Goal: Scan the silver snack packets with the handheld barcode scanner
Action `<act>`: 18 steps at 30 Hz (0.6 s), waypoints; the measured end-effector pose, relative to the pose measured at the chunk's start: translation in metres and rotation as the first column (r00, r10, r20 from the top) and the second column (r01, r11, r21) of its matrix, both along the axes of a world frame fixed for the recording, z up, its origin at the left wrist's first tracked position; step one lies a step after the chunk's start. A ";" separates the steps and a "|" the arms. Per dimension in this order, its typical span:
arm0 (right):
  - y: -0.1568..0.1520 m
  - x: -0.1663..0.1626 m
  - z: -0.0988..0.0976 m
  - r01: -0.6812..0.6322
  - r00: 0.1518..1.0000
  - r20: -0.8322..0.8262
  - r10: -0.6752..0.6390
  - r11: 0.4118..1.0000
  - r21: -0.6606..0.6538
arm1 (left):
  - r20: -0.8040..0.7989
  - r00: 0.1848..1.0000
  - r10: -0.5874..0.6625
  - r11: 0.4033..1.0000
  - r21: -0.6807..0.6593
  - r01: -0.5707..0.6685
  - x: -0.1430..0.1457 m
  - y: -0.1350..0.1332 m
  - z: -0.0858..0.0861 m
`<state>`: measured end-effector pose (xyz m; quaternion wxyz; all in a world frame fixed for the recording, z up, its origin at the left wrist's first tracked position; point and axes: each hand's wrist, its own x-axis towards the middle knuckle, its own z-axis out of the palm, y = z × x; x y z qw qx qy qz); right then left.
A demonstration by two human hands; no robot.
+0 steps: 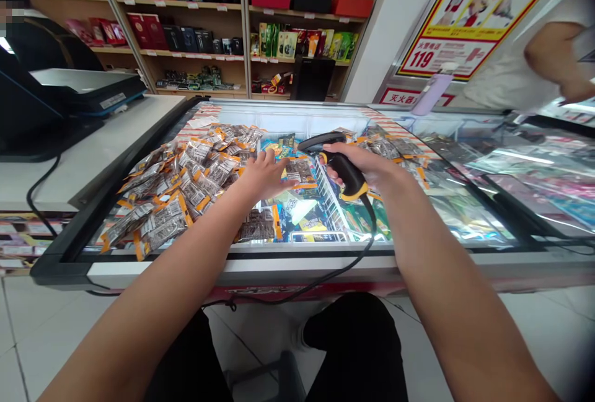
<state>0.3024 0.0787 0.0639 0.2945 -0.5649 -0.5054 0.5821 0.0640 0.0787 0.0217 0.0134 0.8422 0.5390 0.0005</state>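
Observation:
My right hand [357,163] grips a black and yellow barcode scanner [346,173] by its handle, the scanner's head pointing left. A dark cable runs down from the handle over the freezer's front edge. Fingers spread, my left hand [267,176] hovers at or touches the right side of a large pile of small snack packets [186,182] with orange ends; whether it touches them I cannot tell. One packet [300,171] lies just right of my left hand, below the scanner's head. More packets [395,147] lie beyond my right hand on the glass top.
Under the glass of the chest freezer [158,273] are wire baskets with colourful packs. A lilac bottle [433,93] stands at the back right, near a person's arm [553,49]. Another person is behind a counter device [88,89] at left. Stocked shelves [186,2] line the back.

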 end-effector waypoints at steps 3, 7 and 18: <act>0.000 -0.007 0.000 0.059 0.990 -0.129 -0.057 0.998 0.012 | 0.061 0.996 -0.062 0.998 -0.015 0.063 0.008 -0.001 -0.002; -0.004 -0.022 -0.004 0.072 0.947 -0.314 -0.072 0.997 -0.011 | 0.120 0.990 -0.078 0.997 -0.004 0.079 0.010 -0.003 0.007; 0.003 -0.030 -0.009 0.218 0.968 -0.136 -0.211 0.975 0.037 | -0.048 0.981 -0.189 0.889 -0.434 0.150 -0.034 -0.022 0.061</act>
